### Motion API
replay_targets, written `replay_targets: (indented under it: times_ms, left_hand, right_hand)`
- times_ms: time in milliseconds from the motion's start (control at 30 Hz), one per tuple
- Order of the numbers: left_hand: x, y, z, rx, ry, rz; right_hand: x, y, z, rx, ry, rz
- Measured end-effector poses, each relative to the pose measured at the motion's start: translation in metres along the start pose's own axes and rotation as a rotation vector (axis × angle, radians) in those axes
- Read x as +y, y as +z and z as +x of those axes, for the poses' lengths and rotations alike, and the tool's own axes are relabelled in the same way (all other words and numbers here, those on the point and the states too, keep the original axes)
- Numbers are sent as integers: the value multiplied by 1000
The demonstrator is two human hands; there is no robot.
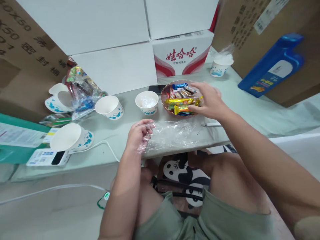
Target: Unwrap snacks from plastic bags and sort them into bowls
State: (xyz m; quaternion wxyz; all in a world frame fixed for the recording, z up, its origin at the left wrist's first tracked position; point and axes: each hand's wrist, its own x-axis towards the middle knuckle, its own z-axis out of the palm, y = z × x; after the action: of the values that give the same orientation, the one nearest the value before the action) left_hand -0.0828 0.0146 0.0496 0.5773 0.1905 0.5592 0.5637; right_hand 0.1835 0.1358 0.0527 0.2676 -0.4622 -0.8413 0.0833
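Note:
My left hand [141, 135] is closed on a crumpled clear plastic bag [172, 135], which spreads to the right along the table's front edge. My right hand [208, 100] is at the right side of a pinkish scalloped bowl [163, 100], thumb and fingers apart. Small wrapped candies [180, 100] in yellow, blue and red wrappers fill the bowl. Whether the fingertips touch a wrapper or the rim is hard to tell. Left of the bowl stands a paper cup [147, 108] with clear plastic inside.
More paper cups [113, 111] stand on the left, near a pile of packaged items [80, 86]. A white device [47, 158] with a cable lies at the front left. A blue bottle [272, 66] leans at the right. Cartons [183, 55] line the back.

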Motion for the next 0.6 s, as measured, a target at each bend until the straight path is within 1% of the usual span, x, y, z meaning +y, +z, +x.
replay_targets:
  times_ms: [100, 200, 300, 367, 500, 533, 600]
  left_hand:
    - [1, -1, 0, -15, 0, -5]
    - [0, 0, 1, -21, -13, -7]
    - [-2, 2, 3, -20, -26, -1]
    - [-2, 4, 3, -20, -26, 3]
    - [1, 5, 1, -51, -24, 7]
    - [2, 5, 0, -72, -20, 7]
    - [4, 4, -1, -120, -11, 9]
  right_hand:
    - [20, 1, -29, 109, 13, 15]
    - [34, 6, -41, 128, 49, 103]
    - [38, 10, -32, 73, 96, 233]
    - [39, 10, -20, 35, 106, 241]
    - [34, -5, 0, -53, 141, 72]
    - [31, -11, 0, -49, 154, 23]
    - [18, -24, -8, 19, 153, -4]
